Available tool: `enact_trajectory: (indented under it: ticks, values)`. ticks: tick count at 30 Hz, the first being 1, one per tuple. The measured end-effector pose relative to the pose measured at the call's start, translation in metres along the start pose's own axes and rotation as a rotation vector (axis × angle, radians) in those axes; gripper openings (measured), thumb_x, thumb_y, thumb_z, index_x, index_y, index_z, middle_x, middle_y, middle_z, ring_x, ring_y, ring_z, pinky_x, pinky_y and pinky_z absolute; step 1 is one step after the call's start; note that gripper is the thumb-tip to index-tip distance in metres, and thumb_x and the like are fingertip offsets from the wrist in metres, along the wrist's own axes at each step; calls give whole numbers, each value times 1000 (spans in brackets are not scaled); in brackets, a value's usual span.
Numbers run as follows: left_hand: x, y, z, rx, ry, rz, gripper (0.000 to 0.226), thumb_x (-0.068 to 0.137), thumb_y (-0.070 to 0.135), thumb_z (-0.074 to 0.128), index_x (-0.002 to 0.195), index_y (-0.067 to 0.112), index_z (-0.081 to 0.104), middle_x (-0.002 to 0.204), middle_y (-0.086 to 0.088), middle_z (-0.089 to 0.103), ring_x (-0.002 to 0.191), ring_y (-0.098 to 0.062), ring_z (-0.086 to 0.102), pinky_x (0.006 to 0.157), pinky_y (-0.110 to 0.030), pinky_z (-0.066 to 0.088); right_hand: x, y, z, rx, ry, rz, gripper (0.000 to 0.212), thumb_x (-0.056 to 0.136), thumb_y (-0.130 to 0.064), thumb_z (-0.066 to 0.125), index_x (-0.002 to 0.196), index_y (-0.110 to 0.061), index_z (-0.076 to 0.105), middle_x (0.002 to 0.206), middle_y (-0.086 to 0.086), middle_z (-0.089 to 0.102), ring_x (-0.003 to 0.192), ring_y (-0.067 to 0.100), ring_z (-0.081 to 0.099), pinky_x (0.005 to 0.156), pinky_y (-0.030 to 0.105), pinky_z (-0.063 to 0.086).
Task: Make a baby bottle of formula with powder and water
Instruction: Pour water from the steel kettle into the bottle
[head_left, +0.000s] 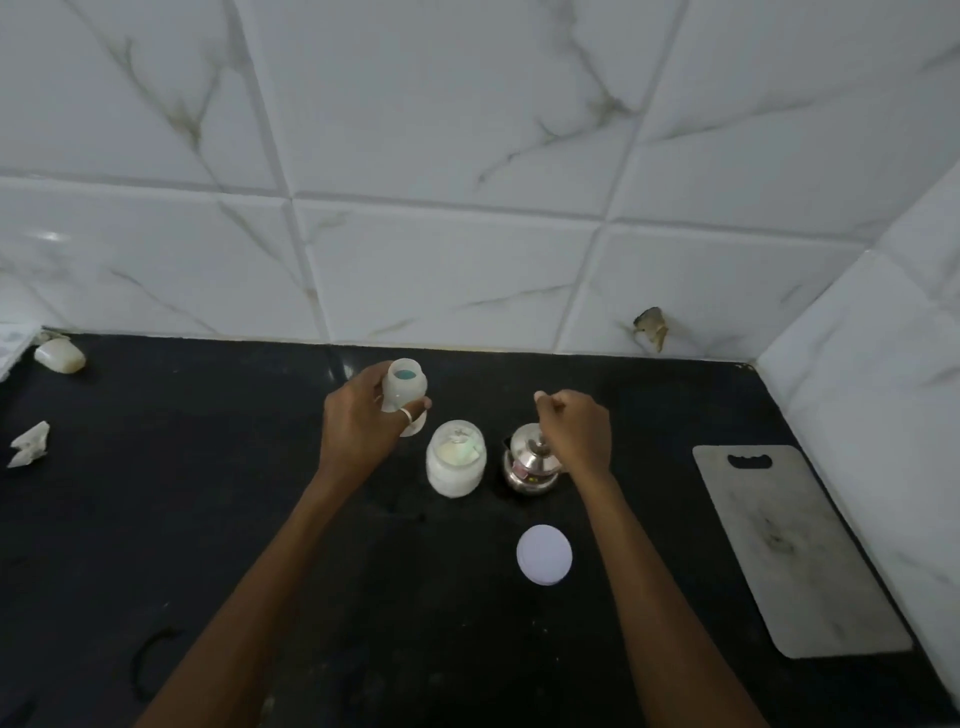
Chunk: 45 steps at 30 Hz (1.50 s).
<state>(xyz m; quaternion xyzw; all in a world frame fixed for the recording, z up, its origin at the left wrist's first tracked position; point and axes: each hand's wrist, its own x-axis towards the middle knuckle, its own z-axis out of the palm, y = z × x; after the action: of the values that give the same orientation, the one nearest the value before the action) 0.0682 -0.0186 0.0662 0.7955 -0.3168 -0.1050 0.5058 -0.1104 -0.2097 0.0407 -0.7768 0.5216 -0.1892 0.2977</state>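
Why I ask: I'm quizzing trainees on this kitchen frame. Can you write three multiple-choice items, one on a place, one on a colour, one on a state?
1. Where is the round white lid relative to the powder jar? A on it; B on the counter, nearer the camera; C behind it.
2. What colour is the counter? A black; B white; C green.
3. The powder jar is: A capped; B open and upright; C tipped over.
Answers: B, the lid lies flat in front of the jar; A, the surface is black; B, powder shows through its uncovered mouth.
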Motion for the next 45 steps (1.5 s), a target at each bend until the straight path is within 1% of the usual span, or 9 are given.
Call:
enact_trajectory:
  ticks: [3, 8, 14, 21, 27, 34, 37, 40, 45]
  values:
    - [2, 18, 12, -11, -11, 29, 47, 73, 36, 87, 114, 27, 67, 99, 19, 69, 94, 1, 67, 82, -18, 53, 7, 29, -8, 69, 26, 107, 48, 99, -44, 51, 66, -10, 58, 64, 1, 61, 64, 18, 59, 56, 32, 37]
    - [2, 39, 38, -26, -46, 58, 43, 75, 34, 86, 112, 24, 69, 98, 20, 71, 94, 8, 66, 81, -9, 50, 5, 72, -2, 183, 6, 162, 49, 101, -50, 51, 66, -15, 53, 67, -3, 59, 67, 16, 59, 59, 30, 36]
    - [-2, 49, 54, 39, -48, 98, 47, 74, 37, 87, 116, 25, 68, 103, 17, 72, 97, 2, 68, 85, -15, 52, 4, 109, 23, 380, -65, 165, 53, 94, -60, 56, 64, -17, 50, 61, -1, 59, 59, 20, 63, 62, 45, 56]
    - [-11, 51, 57, 49, -25, 84, 46, 73, 34, 88, 114, 27, 69, 104, 19, 72, 99, 3, 68, 88, -16, 54, 6, 117, 47, 566, -87, 108, 66, 97, -50, 61, 55, -3, 44, 50, 4, 43, 47, 14, 42, 49, 33, 38]
    - [-20, 48, 51, 70, -17, 86, 50, 73, 35, 88, 119, 29, 67, 107, 15, 72, 102, 0, 68, 91, -21, 55, 7, 116, 58, 665, -57, 140, 59, 97, -41, 65, 48, -19, 41, 47, -6, 34, 50, 12, 34, 55, 35, 31]
    - [-23, 54, 37, 56, -5, 66, 43, 73, 33, 88, 111, 34, 67, 104, 18, 72, 99, 3, 68, 85, -14, 52, -1, 88, 34, 832, -66, 161, 64, 100, -32, 64, 40, -23, 46, 45, -13, 37, 50, 8, 34, 57, 31, 32]
    - [-25, 60, 28, 36, 14, 77, 40, 73, 30, 88, 107, 35, 67, 99, 21, 71, 95, 8, 67, 81, -9, 51, 0, 61, 11, 898, -64, 124, 58, 99, -35, 66, 49, -19, 39, 53, 0, 34, 53, 13, 32, 55, 31, 29]
    - [-22, 67, 16, 19, 26, 91, 40, 72, 31, 88, 104, 39, 65, 94, 25, 69, 90, 10, 66, 77, -10, 52, 6, 23, -17, 930, -55, 79, 53, 96, -42, 67, 59, -11, 44, 62, 8, 32, 61, 21, 30, 57, 34, 27]
    - [-2, 82, -6, 37, 59, 141, 60, 72, 40, 87, 124, 23, 65, 106, 13, 70, 97, -3, 67, 83, -20, 54, 12, -58, -68, 942, -29, 70, 54, 92, -45, 70, 56, -15, 45, 58, 7, 36, 58, 18, 35, 60, 33, 30]
